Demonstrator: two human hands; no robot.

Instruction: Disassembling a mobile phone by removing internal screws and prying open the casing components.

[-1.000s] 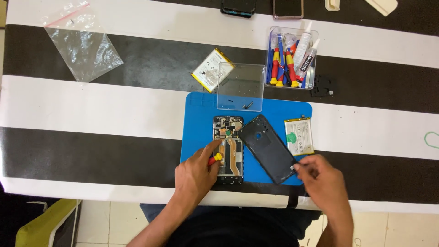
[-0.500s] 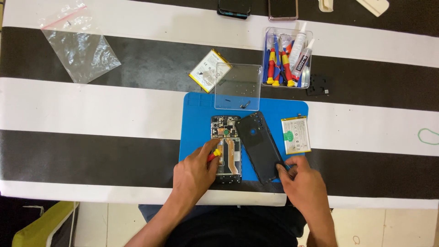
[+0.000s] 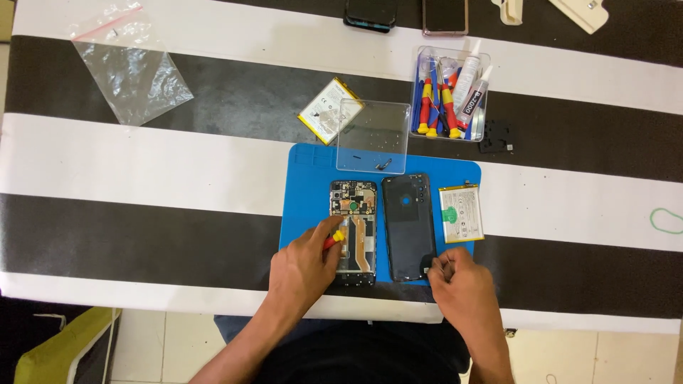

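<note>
Striped black-and-white cloth covers the table (image 3: 142, 163), and on it lies a blue work mat (image 3: 306, 206) holding the parts. Largest of these is the dark back cover (image 3: 408, 227), a thin plastic shell that likely flexes and scratches easily, best taken by its long edges; the right hand (image 3: 462, 291) sits at its near right corner, fingers bunched together, though I cannot tell whether they pinch the cover or something small. Just left of it lies the opened phone body (image 3: 353, 231), stiff in its frame but fragile where the board and copper-coloured flex show, so the bare side rails look safest to grip. The left hand (image 3: 304, 274) is closed around a red-and-yellow screwdriver (image 3: 334, 239), its tip on the phone's left edge. Right of the cover rests 1 battery (image 3: 461, 212), light and soft-walled. Far of the mat, a clear tray (image 3: 373, 136) holds tiny screws.
</note>
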